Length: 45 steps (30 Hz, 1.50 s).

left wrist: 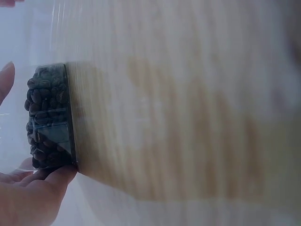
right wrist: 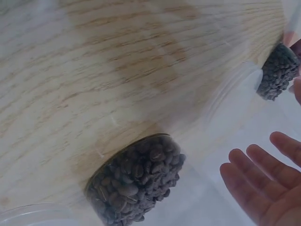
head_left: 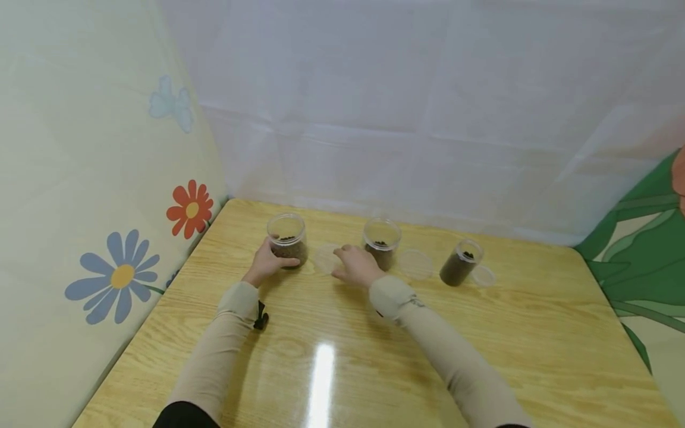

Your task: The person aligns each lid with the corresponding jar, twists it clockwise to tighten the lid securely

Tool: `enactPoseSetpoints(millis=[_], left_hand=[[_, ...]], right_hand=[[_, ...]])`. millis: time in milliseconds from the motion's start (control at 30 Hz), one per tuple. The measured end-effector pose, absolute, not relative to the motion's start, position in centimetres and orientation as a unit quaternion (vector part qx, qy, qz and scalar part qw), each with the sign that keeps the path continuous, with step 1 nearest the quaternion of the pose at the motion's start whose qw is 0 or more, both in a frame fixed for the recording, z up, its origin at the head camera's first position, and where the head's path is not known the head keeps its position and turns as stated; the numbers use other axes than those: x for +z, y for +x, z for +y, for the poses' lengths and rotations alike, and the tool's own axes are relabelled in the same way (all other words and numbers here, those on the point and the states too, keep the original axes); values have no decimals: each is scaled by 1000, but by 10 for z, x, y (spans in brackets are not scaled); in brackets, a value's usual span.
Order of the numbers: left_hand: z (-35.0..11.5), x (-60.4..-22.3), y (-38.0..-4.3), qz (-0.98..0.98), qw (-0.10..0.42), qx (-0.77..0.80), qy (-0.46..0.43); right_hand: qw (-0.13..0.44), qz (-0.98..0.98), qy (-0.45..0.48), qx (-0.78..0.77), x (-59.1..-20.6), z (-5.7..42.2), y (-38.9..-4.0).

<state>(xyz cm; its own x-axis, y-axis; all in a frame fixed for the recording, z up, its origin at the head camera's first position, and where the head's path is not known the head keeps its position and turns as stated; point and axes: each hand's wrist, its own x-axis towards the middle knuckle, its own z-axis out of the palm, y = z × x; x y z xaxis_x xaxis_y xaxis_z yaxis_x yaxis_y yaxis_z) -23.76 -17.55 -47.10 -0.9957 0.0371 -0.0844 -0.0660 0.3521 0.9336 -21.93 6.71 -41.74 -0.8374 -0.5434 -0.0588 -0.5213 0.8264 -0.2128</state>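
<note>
My left hand (head_left: pixel 264 263) grips the leftmost clear jar (head_left: pixel 296 252), its thumb across the front. Dark coffee beans (left wrist: pixel 47 117) fill the lower part of that jar; it stands lidless on the table. My right hand (head_left: pixel 357 266) hovers over the right edge of a clear round lid (head_left: pixel 323 260), between the left and middle jars. In the right wrist view the fingers (right wrist: pixel 254 172) are extended and hold nothing. Just behind this hand is the middle jar (head_left: pixel 383 232), also uncapped and partly filled with coffee beans (right wrist: pixel 136 181).
A second clear lid (head_left: pixel 416 264) lies right of the middle jar. Farther right stands a narrower jar (head_left: pixel 457 267) of dark beans, with a small lid (head_left: pixel 484 276) beside it. White sheeting (head_left: pixel 342 148) hangs behind the wooden table (head_left: pixel 455 351).
</note>
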Motion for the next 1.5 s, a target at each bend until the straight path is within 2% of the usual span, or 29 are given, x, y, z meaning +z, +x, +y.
enactPoseSetpoints(millis=[367, 1100, 1500], left_hand=[[-181, -474, -239, 827, 45, 561, -10], [-178, -473, -240, 829, 58, 556, -21], [-176, -473, -239, 837, 49, 544, -24]], right_hand=[[48, 953, -284, -89, -434, 56, -233], [83, 968, -227, -71, -452, 36, -254], [97, 964, -240, -54, -456, 34, -263]])
